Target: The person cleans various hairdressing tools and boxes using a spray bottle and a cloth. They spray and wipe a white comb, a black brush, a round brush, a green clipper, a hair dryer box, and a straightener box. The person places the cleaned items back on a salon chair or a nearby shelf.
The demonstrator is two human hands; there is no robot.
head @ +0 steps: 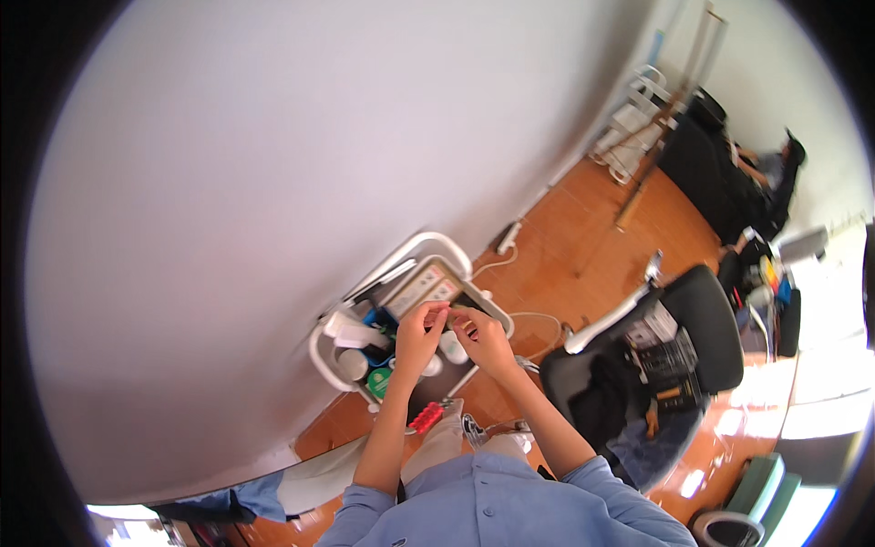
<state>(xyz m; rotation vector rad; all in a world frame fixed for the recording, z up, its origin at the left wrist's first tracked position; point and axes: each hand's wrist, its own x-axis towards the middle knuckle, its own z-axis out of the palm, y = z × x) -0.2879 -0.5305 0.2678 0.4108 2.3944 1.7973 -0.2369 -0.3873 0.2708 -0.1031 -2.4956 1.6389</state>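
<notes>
My left hand (pixel 422 333) and my right hand (pixel 478 335) are raised over a white-rimmed cart (pixel 333 369), with their fingertips close together. Whether a small item is pinched between the fingers cannot be told. Below them in the cart lie a flat box with printed labels (pixel 427 284), a white bottle or dispenser (pixel 352 333), a green round lid (pixel 379 383), a white round container (pixel 452 347) and a blue holder partly hidden by my left hand. A red bumpy object (pixel 428 416) is at the cart's near side, by my legs.
A wall (pixel 273 171) stands right behind the cart. To the right is an office chair (pixel 704 328) bearing boxes and dark cloth. White cables (pixel 540 316) run over the tiled floor (pixel 547 273). At the far right a person (pixel 772 167) sits near a wooden pole (pixel 642 191).
</notes>
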